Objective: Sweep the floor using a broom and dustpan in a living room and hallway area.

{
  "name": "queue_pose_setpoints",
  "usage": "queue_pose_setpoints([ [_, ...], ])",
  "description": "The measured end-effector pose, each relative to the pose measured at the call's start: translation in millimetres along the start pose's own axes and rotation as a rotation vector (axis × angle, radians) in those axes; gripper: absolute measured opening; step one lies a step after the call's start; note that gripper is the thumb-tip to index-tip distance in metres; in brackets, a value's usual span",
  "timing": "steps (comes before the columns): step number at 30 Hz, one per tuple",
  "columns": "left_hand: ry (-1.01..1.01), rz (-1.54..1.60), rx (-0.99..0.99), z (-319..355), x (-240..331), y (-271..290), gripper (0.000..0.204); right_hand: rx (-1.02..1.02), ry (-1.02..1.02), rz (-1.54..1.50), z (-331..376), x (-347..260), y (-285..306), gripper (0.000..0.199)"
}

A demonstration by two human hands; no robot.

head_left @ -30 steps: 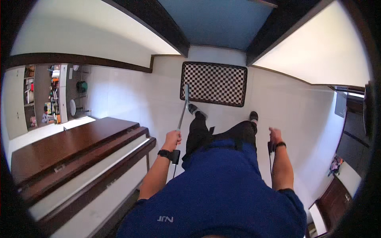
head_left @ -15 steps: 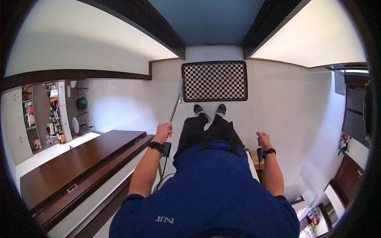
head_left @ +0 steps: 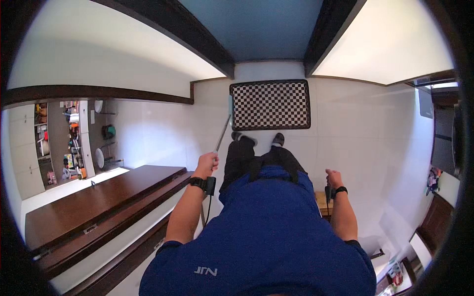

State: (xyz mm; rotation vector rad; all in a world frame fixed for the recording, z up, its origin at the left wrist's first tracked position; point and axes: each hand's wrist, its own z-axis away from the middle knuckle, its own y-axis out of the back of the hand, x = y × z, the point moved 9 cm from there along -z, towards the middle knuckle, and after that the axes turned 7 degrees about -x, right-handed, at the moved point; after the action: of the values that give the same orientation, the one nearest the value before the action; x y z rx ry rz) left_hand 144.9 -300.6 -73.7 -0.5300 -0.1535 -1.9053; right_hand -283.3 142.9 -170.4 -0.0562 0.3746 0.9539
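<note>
My left hand [head_left: 207, 164] grips the upper end of a mop [head_left: 223, 132], its pale head at the left edge of the mat [head_left: 270, 104]. Probably light and stiff, best held there. Whether my right hand [head_left: 334, 179] is closed, I can't tell.

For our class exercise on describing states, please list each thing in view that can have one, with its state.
Left hand, closed round the long-handled tool
Long-handled tool, slanting away, its light blue head along the left edge of the checkered mat
Right hand, nothing visible in it; finger curl unclear
Checkered mat, flat on the floor
Shoes, worn, by the mat's near edge
Wristbands, fastened round both wrists
</note>
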Motion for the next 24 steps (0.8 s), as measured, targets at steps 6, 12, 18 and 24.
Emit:
queue_pose_setpoints([
  [6,-0.043,0.032,-0.022,-5,2,6,0.009,0.016,-0.002,-0.002,11,-26,-9,0.027],
  [12,0.052,0.01,0.023,1,5,6,0.012,-0.008,-0.005,0.013,-1,-46,-15,0.027],
  [18,0.044,-0.059,0.037,-6,29,11,0.01,-0.006,0.057,-0.037,-5,-79,-45,0.026],
  [24,0.078,-0.139,0.157,-57,60,20,0.008,0.025,0.051,-0.165,16,-73,-76,0.025],
])
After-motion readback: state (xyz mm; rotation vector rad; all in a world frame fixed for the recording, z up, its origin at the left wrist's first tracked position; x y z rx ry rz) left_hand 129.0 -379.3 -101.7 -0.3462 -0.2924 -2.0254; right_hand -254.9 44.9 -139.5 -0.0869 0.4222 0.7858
